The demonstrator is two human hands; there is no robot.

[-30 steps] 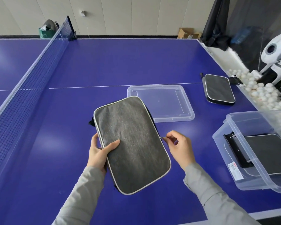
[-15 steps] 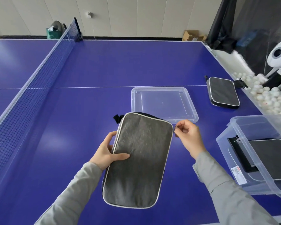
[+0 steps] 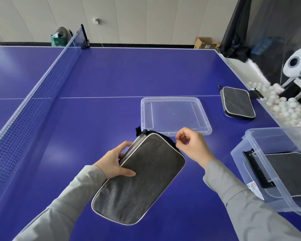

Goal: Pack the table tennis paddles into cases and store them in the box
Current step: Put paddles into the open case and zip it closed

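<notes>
A grey fabric paddle case [image 3: 139,181] with light piping is held just above the blue table. My left hand [image 3: 114,162] grips its left edge, thumb on top. My right hand [image 3: 192,145] pinches the zipper pull at the case's far right corner. Whether a paddle is inside is hidden. A second grey case [image 3: 238,103] lies flat at the far right of the table. A clear plastic box [image 3: 247,153] stands at the right edge with another dark case [image 3: 292,173] lying inside it.
The box's clear lid [image 3: 174,115] lies flat just beyond my hands. The net [image 3: 33,101] runs along the left. Many white balls [image 3: 285,108] fill a trough off the right edge, beside a white ball machine [image 3: 299,68].
The case has turned clockwise in my left hand. My right hand has run the zipper pull along the right side, up to the far corner.
</notes>
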